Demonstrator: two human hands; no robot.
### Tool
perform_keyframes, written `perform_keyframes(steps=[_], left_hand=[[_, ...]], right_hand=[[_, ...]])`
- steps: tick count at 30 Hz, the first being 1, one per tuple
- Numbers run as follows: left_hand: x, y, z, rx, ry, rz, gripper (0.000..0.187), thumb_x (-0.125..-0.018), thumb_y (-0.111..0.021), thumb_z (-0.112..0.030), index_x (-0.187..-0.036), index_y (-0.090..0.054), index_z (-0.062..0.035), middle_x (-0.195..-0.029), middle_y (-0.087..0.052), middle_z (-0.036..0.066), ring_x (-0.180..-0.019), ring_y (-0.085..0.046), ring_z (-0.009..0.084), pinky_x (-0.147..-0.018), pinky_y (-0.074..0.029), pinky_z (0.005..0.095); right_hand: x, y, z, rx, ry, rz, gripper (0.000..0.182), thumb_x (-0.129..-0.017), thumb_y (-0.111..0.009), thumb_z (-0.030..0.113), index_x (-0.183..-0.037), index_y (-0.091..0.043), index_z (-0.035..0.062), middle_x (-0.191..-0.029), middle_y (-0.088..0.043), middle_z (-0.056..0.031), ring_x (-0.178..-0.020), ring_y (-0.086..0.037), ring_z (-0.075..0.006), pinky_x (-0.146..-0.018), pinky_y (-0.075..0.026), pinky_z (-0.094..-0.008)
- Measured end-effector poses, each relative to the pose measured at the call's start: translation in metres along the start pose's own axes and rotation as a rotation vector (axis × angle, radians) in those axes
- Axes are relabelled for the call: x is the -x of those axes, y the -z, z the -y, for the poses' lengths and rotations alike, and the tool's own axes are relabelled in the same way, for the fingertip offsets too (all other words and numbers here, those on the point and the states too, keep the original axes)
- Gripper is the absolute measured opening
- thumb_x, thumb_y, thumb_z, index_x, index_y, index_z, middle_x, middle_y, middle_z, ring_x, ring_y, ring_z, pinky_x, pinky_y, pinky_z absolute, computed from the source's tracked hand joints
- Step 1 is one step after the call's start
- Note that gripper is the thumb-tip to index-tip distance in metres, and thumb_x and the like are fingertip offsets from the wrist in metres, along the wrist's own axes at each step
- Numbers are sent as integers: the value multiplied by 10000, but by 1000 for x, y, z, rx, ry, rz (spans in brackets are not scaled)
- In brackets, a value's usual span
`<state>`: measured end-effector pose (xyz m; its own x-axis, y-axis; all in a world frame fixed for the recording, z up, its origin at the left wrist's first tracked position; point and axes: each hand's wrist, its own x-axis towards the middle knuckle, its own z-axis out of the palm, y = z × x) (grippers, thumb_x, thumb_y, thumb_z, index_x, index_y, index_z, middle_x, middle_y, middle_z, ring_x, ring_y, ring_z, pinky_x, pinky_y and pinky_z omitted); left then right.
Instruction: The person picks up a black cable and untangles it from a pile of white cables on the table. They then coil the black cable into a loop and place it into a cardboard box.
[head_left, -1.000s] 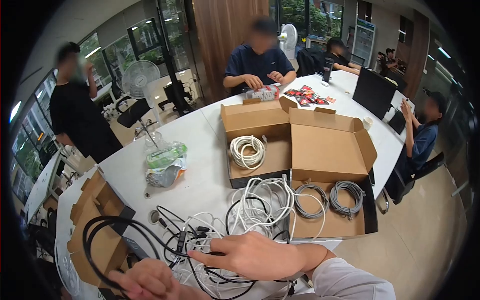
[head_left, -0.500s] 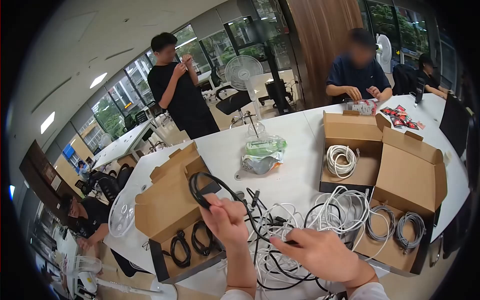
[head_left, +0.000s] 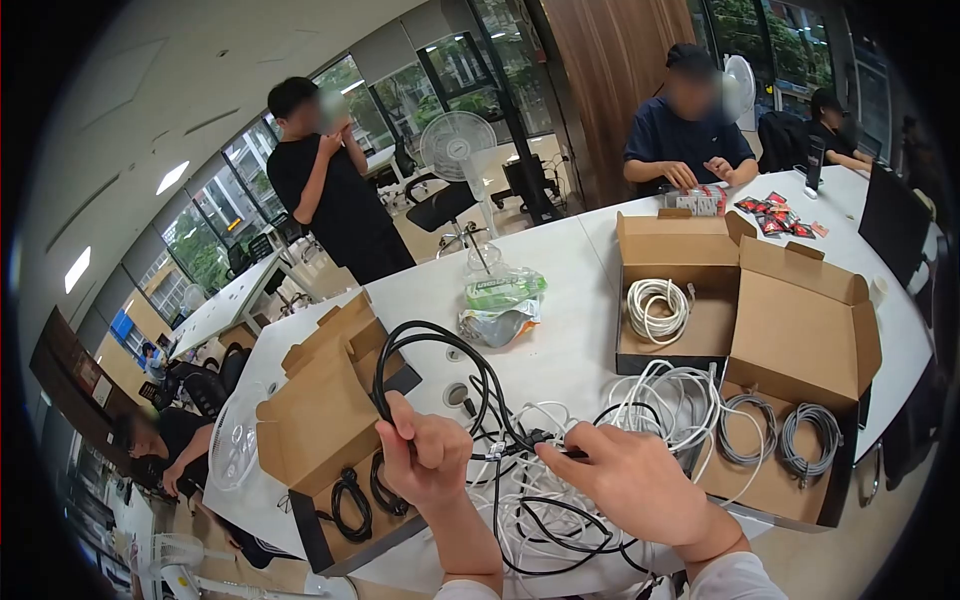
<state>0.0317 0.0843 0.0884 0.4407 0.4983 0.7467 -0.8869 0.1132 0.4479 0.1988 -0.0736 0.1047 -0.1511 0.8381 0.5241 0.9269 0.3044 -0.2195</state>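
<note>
My left hand (head_left: 428,448) is closed around a looped black cable (head_left: 487,385), which arches above the fist and runs to the right. My right hand (head_left: 635,485) pinches that cable near a black connector. Below both hands lies a tangled heap of white cables (head_left: 655,395) with black strands among them. Left of my left hand, an opened cardboard box (head_left: 310,415) holds coiled black cables (head_left: 350,505). To the right, one box (head_left: 705,325) holds a coiled white cable (head_left: 658,312), and another box (head_left: 800,325) holds two grey coils (head_left: 812,440).
A green-and-white plastic package (head_left: 505,300) lies mid-table. Across the table, a person (head_left: 690,135) handles a small package beside red packets (head_left: 775,215). Another person (head_left: 330,195) stands behind the table near a fan (head_left: 457,145). A monitor (head_left: 888,225) stands at right.
The black cable loop has opened wider and reaches higher above my left hand. My right hand has come up to the connector. The whole view has shifted slightly.
</note>
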Motion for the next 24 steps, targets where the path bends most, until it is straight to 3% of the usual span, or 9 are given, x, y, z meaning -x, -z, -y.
perform_keyframes(steps=[9, 13, 16, 19, 22, 24], left_hand=[[4, -10, 33, -282, 64, -82, 321, -976, -487, -353, -869, -370, -74, -499, -268, -39, -408, -209, 58, -419, -162, 265], [7, -16, 45, -466, 69, -82, 321, -978, -487, -348, -829, -354, -97, -491, -235, -57, -411, -198, 50, -428, -160, 244], [6, -21, 48, -560, 51, -2, 344, -971, -493, -374, -818, -370, -91, -487, -240, -57, -411, -203, 55, -431, -180, 250], [3, -25, 54, -627, 7, 27, 329, -985, -469, -338, -811, -385, -71, -515, -297, -36, -457, -276, 72, -450, -221, 246], [5, -28, 58, -697, 55, -69, 356, -959, -527, -360, -818, -423, -50, -570, -380, -21, -505, -333, 78, -470, -260, 234], [6, -29, 60, -743, 112, -76, 354, -976, -492, -353, -829, -429, -37, -590, -393, -19, -513, -346, 71, -466, -270, 221]], right_hand=[[-3, -11, -7, 20, 76, 21, 335, -769, -582, 134, -1095, -629, 75, -819, -495, -30, -753, -578, -154, -616, -491, -288], [-1, -4, -7, -17, 90, 24, 171, -749, -571, 110, -899, -603, 35, -869, -517, -40, -848, -556, -179, -716, -448, -307], [1, -8, -14, 18, 139, 16, 314, -780, -551, 143, -1070, -615, 42, -865, -500, -21, -816, -535, -159, -667, -414, -283], [3, -9, -18, 30, 146, -14, 274, -779, -557, 150, -1024, -618, 45, -865, -492, -15, -813, -517, -147, -652, -392, -279], [3, -8, -20, 65, 174, -42, 244, -758, -573, 150, -977, -614, 50, -841, -481, -8, -790, -503, -138, -644, -377, -271], [1, -12, -21, 95, 186, -47, 242, -747, -580, 151, -966, -609, 52, -831, -476, -5, -778, -496, -135, -647, -377, -269]])
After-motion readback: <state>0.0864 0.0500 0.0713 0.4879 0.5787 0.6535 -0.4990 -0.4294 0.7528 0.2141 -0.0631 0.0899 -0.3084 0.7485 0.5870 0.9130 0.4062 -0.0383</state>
